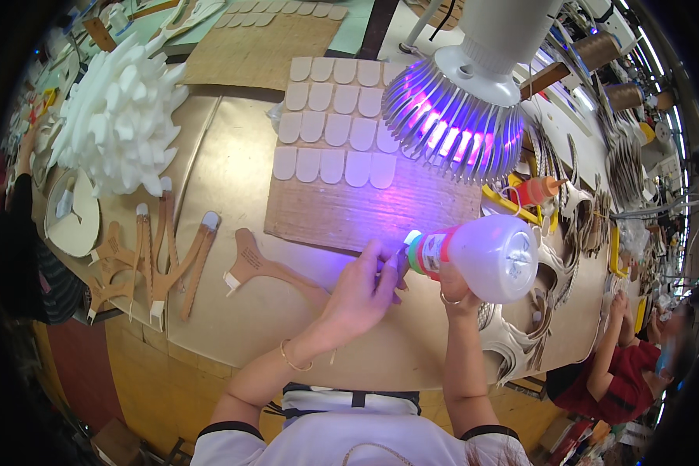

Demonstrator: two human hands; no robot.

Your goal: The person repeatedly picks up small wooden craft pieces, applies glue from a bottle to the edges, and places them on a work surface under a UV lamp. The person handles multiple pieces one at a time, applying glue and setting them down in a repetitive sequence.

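Note:
My right hand grips a translucent squeeze bottle with a red label and green collar. The bottle is tipped on its side, its nozzle end close to the fingers of my left hand. Those fingers are pinched together at the end of a tan forked leather strap piece, which runs left along the table from under my hand. What lies right at the fingertips is partly hidden. Just beyond my hands, rows of small pale rounded pads lie on a brown cardboard sheet.
A silver finned lamp glowing purple hangs over the cardboard's right side. More tan strap pieces lie left, near a white foam pile and a round dish. Right are pale cut pieces and an orange bottle. Another person sits far right.

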